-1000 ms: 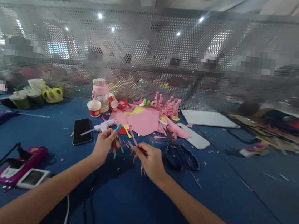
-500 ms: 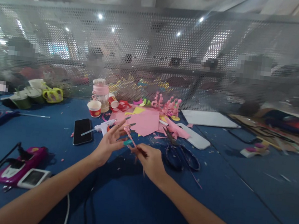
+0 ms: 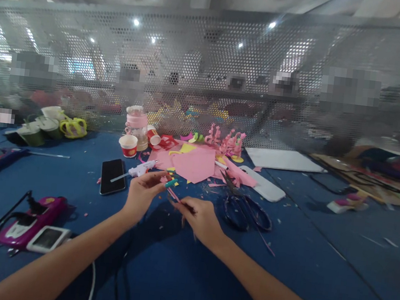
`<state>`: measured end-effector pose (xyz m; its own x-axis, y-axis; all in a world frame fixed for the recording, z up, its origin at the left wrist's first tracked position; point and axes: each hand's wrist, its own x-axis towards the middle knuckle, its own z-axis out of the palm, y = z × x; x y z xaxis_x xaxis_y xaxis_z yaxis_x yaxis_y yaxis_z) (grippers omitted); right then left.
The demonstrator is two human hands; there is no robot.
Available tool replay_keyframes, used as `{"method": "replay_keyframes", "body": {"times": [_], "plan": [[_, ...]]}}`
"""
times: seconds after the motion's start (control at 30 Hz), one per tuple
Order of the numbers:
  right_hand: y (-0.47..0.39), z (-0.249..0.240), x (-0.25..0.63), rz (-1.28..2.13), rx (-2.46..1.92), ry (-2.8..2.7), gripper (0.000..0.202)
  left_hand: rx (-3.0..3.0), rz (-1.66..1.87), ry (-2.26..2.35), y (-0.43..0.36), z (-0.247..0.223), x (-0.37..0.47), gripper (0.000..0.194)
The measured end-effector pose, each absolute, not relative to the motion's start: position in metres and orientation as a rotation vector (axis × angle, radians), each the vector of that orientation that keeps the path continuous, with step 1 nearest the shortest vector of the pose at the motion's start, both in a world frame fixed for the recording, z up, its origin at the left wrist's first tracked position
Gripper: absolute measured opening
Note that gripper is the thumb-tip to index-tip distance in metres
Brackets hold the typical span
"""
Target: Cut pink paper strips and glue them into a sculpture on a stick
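Note:
My left hand point(image 3: 144, 191) is closed, thumb and fingertips pinched at the upper end of a thin pink paper strip point(image 3: 173, 194). A long teal nail shows at its thumb tip. My right hand point(image 3: 202, 219) pinches the lower end of the same strip, its fingers curled and partly hidden. The strip slants between the two hands, above the blue table. Just beyond the left hand lies a white glue gun point(image 3: 142, 168) with a clear stick in its back. Large scissors point(image 3: 239, 203) with dark blue handles rest right of the right hand.
Pink paper sheets point(image 3: 195, 165) and curled pink paper pieces point(image 3: 231, 143) lie ahead. A phone point(image 3: 113, 177), a red-and-white paper cup point(image 3: 128, 146) and a bottle point(image 3: 136, 126) stand left. A purple power strip point(image 3: 34, 222) with cords sits nearer. A perforated screen point(image 3: 195, 63) rises behind.
My left hand's fingers, spread before, have closed together at the strip's upper end. My right hand keeps its pinch almost in place. The view has shifted slightly.

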<state>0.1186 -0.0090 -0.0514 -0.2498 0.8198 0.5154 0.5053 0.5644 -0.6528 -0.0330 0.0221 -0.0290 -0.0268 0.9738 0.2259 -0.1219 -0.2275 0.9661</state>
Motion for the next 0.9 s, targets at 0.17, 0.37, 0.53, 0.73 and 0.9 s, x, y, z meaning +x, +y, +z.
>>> {"method": "replay_keyframes", "body": {"times": [0.17,0.37,0.53,0.73,0.9], "plan": [[-0.0093,-0.0510,0.1183,0.462,-1.078,-1.914,0.033,1.274,1.441,1.004,0.0220,-0.0299,-0.0332,0.022],[-0.0091,-0.0521,0.1186,0.437,-1.096,-1.930,0.035,1.282,1.437,1.000,0.0198,-0.0267,-0.0328,0.020],[-0.0087,-0.0530,0.1188,0.406,-1.105,-1.944,0.035,1.278,1.435,0.980,0.0202,-0.0270,-0.0333,0.019],[-0.0085,-0.0529,0.1187,0.442,-1.124,-1.935,0.033,1.290,1.430,0.976,0.0210,-0.0273,-0.0335,0.020],[-0.0094,-0.0515,0.1189,0.460,-1.122,-1.927,0.032,1.323,1.421,0.982,0.0211,-0.0277,-0.0345,0.018]]}}
